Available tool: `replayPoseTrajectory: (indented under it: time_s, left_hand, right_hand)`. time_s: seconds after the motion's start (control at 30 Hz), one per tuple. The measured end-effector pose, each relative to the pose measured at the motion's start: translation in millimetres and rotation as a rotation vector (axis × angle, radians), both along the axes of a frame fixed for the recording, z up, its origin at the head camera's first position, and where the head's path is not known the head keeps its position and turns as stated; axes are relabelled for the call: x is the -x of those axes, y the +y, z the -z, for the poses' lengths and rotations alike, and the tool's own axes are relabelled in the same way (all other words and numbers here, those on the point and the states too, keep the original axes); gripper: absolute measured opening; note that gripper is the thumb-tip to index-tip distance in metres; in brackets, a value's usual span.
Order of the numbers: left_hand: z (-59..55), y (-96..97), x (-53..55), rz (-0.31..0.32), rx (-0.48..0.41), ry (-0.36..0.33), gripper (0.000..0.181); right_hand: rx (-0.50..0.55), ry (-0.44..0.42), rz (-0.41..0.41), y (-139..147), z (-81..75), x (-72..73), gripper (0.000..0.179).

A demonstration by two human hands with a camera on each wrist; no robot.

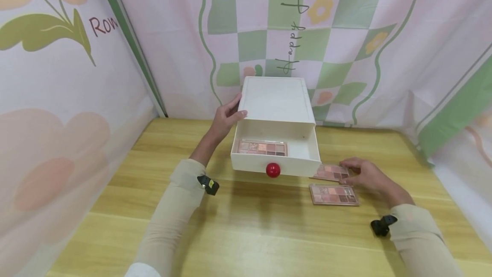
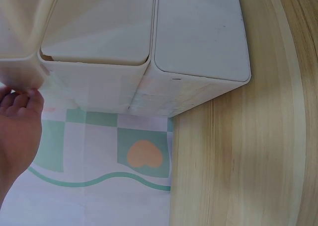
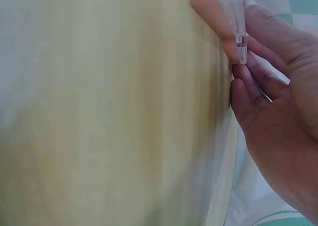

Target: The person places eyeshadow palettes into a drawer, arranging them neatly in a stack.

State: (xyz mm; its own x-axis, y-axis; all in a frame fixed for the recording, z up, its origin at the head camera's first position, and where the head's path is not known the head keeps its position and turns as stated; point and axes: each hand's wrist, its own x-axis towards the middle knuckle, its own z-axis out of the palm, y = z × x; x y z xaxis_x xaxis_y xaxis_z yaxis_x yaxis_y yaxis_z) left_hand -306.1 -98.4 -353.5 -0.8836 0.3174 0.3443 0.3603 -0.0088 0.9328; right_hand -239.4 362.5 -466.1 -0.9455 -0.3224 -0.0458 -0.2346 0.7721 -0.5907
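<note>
Right hand pinches a palette; left hand rests on the cabinet.
The right hand (image 1: 369,176), right of centre in the head view, holds the rear palette (image 1: 328,172) by its right end between thumb and fingers; the palette's left end is hidden by the drawer front. Directly below it in the frame, the front palette (image 1: 334,195) lies flat on the table (image 1: 269,243). At frame centre, the open drawer (image 1: 247,163), fitted with a red knob (image 1: 273,170), contains a third palette (image 1: 263,148) at its left. The left hand (image 1: 224,121) touches the upper left edge of the white cabinet (image 1: 276,99); whether it grips cannot be told. Step in hand, as judged: picking up the rear palette. Next move: maintain the end pinch and lift clear of the drawer's corner.
</note>
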Motion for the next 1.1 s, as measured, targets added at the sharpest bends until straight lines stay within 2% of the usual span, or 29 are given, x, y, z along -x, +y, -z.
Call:
replayPoseTrajectory:
  time_s: [0.43, 0.9, 1.1]
  left_hand:
    - [-3.8, -1.4, -4.3, -0.004, -0.008, -0.003, 0.073]
    - [-0.5, -0.6, -2.6, 0.002, -0.012, -0.006, 0.072]
    - [-2.0, -0.1, -1.9, -0.004, 0.0, -0.006, 0.072]
  right_hand:
    - [-0.002, 0.012, -0.043, -2.8, -2.7, 3.2, 0.069]
    - [-0.007, -0.01, 0.005, 0.4, 2.1, 4.5, 0.068]
    - [0.002, 0.008, 0.013, 3.5, 4.1, 6.0, 0.067]
